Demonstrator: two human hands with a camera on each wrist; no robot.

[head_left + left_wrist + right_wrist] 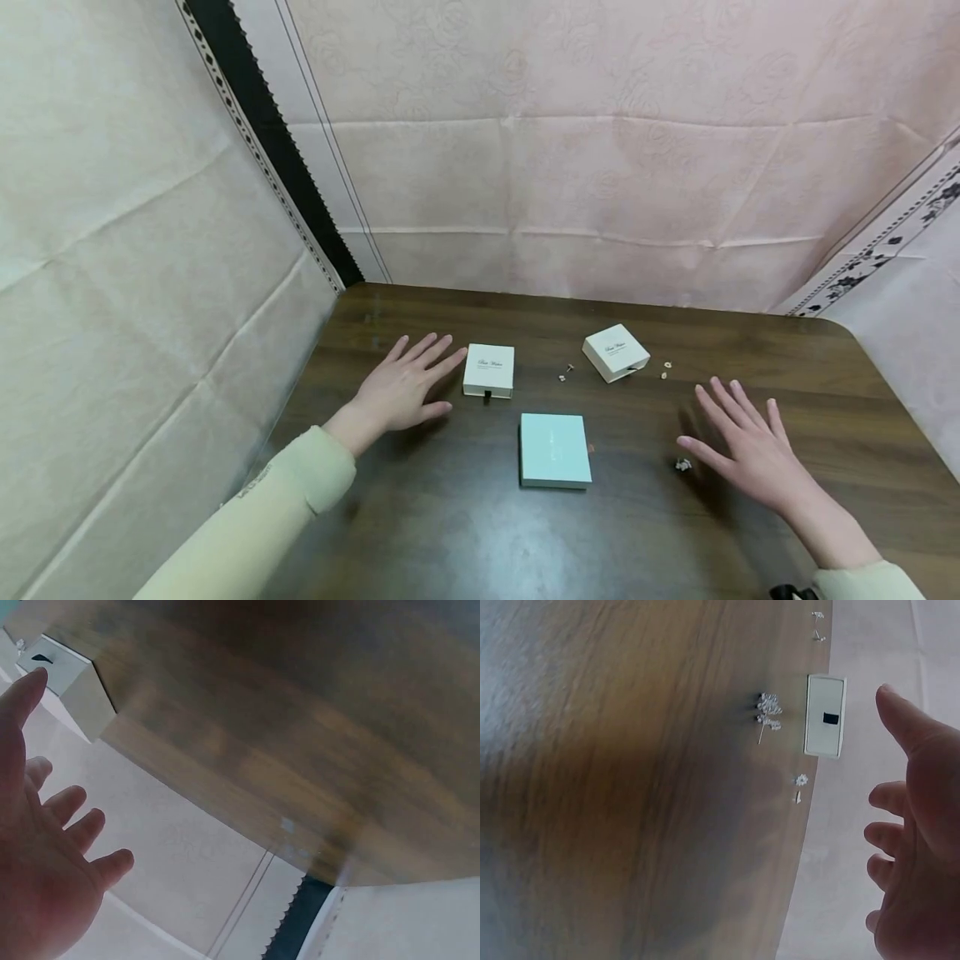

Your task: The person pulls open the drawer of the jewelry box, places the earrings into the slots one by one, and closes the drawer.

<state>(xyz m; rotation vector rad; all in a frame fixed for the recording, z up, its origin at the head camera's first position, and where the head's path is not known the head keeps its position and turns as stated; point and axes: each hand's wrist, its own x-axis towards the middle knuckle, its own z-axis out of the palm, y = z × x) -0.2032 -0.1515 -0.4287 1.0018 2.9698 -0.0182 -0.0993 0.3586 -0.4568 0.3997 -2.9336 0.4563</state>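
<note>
My left hand [397, 393] is spread with its fingers extended over the table, beside a small white box [489, 369] with a black pull tab. Holding nothing, my right hand [750, 450] hovers with fingers extended. Near its thumb lies a small silvery ornament [683, 465]; in the right wrist view this sparkly ornament [767, 709] shows a thin pin. A second white box [617, 352] sits turned at an angle. Between the white boxes are tiny stud earrings [566, 373], and two more small studs [666, 370] lie right of the second box. Nearer stands a flat teal box [555, 450].
The dark wooden table [450, 533] ends at a pale cloth backdrop [570, 183] behind and at the sides. A tiny orange-brown bit [591, 448] shows at the teal box's right edge. A dark item [793, 592] is at the right wrist.
</note>
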